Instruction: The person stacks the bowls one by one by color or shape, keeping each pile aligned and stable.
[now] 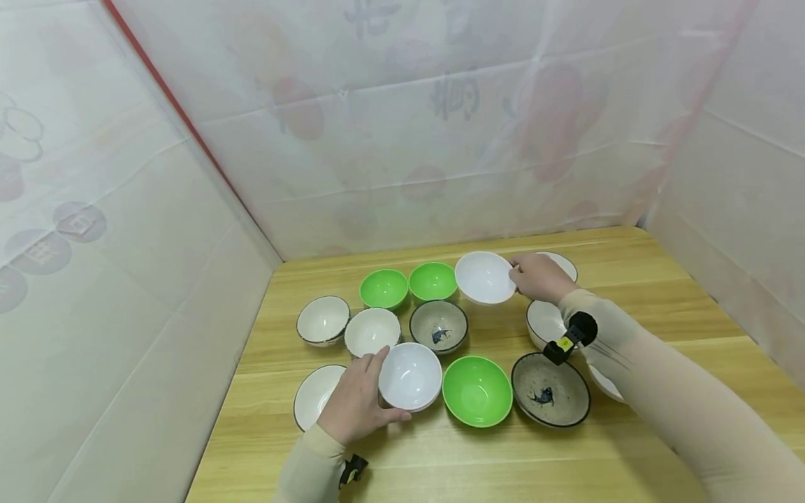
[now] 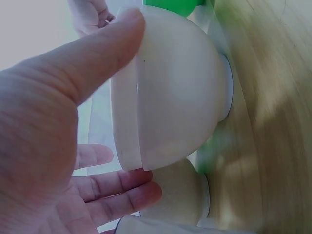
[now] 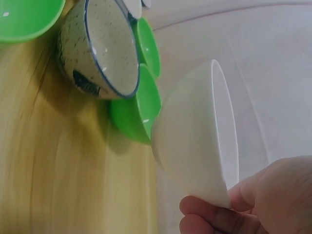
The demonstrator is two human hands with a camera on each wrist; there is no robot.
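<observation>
Many bowls stand close together on a wooden table [image 1: 660, 307]. My left hand [image 1: 360, 399] grips a plain white bowl [image 1: 410, 376] in the front row, index finger at its far rim and thumb at its near side. In the left wrist view the thumb [image 2: 97, 58] lies along that white bowl [image 2: 170, 92], with the fingers under its rim. My right hand [image 1: 537, 276] pinches the rim of another white bowl [image 1: 484, 277] in the back row. That bowl [image 3: 195, 141] is tilted on edge and held by my fingers [image 3: 219, 214].
Green bowls [image 1: 383, 288] [image 1: 432, 281] [image 1: 477, 390], two speckled fish bowls [image 1: 438, 326] [image 1: 550, 398] and several dark-rimmed white bowls [image 1: 323, 320] crowd the middle. White sheeting [image 1: 189, 279] walls the table on the left, back and right. Bare wood runs along the front edge.
</observation>
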